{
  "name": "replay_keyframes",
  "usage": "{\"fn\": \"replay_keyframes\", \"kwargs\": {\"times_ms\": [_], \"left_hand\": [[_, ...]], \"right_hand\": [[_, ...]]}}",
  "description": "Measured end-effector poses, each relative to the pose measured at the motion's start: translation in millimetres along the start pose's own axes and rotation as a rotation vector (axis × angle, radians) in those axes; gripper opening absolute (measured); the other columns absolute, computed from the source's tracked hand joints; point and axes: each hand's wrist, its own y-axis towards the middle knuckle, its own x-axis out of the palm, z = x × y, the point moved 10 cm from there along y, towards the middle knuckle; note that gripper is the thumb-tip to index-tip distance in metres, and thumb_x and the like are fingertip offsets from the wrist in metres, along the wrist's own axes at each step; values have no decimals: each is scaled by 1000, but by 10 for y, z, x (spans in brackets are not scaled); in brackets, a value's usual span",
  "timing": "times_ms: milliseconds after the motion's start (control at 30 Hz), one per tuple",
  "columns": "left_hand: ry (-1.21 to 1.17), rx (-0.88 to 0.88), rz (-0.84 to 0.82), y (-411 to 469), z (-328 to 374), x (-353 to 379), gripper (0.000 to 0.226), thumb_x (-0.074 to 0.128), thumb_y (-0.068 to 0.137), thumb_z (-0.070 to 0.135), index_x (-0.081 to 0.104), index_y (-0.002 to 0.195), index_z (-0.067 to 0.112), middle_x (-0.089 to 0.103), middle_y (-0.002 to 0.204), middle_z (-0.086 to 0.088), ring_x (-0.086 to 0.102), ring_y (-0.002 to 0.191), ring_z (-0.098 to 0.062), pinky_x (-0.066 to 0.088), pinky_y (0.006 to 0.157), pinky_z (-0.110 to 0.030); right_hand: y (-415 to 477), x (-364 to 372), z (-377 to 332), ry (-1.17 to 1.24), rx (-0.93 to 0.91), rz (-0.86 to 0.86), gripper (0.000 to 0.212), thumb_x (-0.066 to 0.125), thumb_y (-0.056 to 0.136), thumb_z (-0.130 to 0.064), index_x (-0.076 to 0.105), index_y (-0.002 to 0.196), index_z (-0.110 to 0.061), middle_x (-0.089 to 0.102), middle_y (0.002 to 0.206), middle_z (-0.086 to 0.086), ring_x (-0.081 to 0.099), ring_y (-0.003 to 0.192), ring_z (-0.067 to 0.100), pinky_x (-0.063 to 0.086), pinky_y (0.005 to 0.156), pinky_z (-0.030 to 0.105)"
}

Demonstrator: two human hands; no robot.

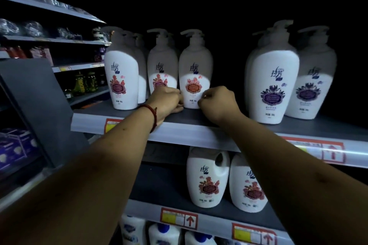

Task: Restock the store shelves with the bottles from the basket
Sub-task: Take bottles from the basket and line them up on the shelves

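The bottle [194, 77] stands upright on the shelf [185, 135]. The left hand [166, 101] at its 8 o'clock and the right hand [217, 101] at its 4 o'clock curl round its base, holding it. Their fingertips are hidden behind knuckles, and the pump tops above sit dim in shadow.

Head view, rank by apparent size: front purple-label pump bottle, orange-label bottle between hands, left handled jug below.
1. purple-label pump bottle
2-3. orange-label bottle and handled jug: look alike; shelf edge hides the jug's top.
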Motion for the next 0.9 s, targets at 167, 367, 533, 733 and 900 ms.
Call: {"fn": "replay_keyframes", "kwargs": {"times_ms": [167,367,533,733,900], "left_hand": [[144,158,58,-89,153,-16,25,59,88,2,76,85,20,74,95,-10,71,93,-24,59,88,-39],[64,431,21,-472,505,408,31,49,91,-15,68,108,2,72,106,-14,69,105,-20,55,96,-34],[44,361,-152,-505,599,1193,35,60,91,0,64,125,8,70,118,-6,65,113,-16,51,101,-33],[33,286,-88,-451,438,1467,31,73,88,23,68,117,14,72,107,-1,66,98,-11,54,96,-34],[13,286,-196,-392,340,1567,13,76,84,15,72,97,17,77,96,-4,71,91,-15,57,88,-36]], "right_hand": [[-118,-103,-225,8,-96,-22,27,57,89,-13,46,65,-13,56,81,13,51,76,31,29,47,12],[-469,-893,-47,90,-253,124,28,59,88,-12,75,110,-13,78,105,4,71,100,18,53,94,27],[-527,-1827,718,227,-77,490,17,56,81,-19,72,86,-16,73,76,2,72,75,24,60,74,45],[-256,-1515,1410,516,227,169,44,80,71,-28,63,107,-8,69,95,21,69,70,28,61,61,39],[-230,-1385,1339,496,152,2,31,83,73,-16,70,94,2,72,89,25,70,75,35,61,73,48]]}}
